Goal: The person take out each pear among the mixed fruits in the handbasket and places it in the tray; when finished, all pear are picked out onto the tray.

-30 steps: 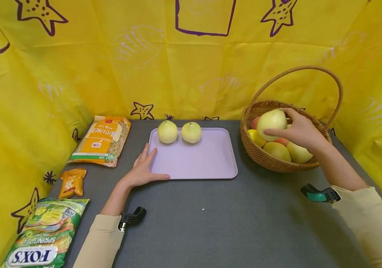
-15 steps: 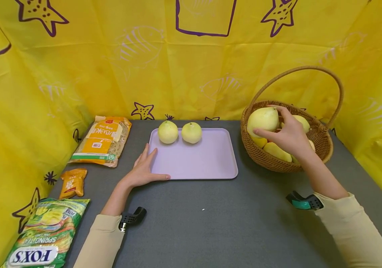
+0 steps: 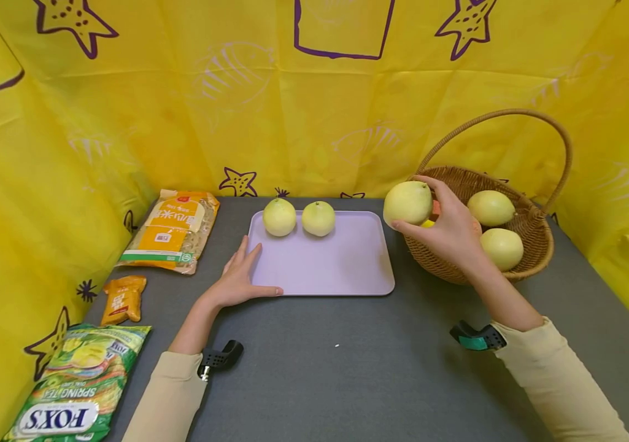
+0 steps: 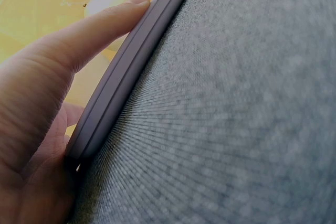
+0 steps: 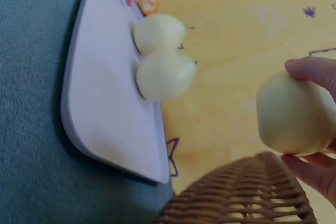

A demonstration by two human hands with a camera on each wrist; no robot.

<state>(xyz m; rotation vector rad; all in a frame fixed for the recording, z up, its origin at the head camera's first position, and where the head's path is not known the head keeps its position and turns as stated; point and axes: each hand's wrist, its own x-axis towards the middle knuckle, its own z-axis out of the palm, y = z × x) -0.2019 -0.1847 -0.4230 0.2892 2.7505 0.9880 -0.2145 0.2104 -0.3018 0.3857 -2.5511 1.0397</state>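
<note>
My right hand [image 3: 449, 224] grips a pale yellow-green pear [image 3: 407, 204] between thumb and fingers, held up at the left rim of the wicker basket [image 3: 540, 245]. In the right wrist view the same pear [image 5: 294, 114] is above the basket's woven edge. My left hand [image 3: 237, 279] rests at the left end of the lilac tray [image 3: 342, 264], fingers spread and straight along its rim. In the left wrist view the thumb [image 4: 100, 30] touches the tray's edge [image 4: 121, 77]. Two more pears, one at the left [image 3: 279, 217] and one beside it [image 3: 318, 218], sit at the tray's back.
Inside the basket lie pears [image 3: 491, 207] and other fruit, partly hidden by my right hand; its tall handle [image 3: 513, 112] arches above. A grain packet [image 3: 167, 230], a small orange packet [image 3: 123, 299] and a green Fox's bag [image 3: 77, 380] line the left side. A yellow cloth hangs behind.
My right hand has carried the gripped pear leftward from over the middle of the basket to its left rim. The left hand and the tray stay in place.
</note>
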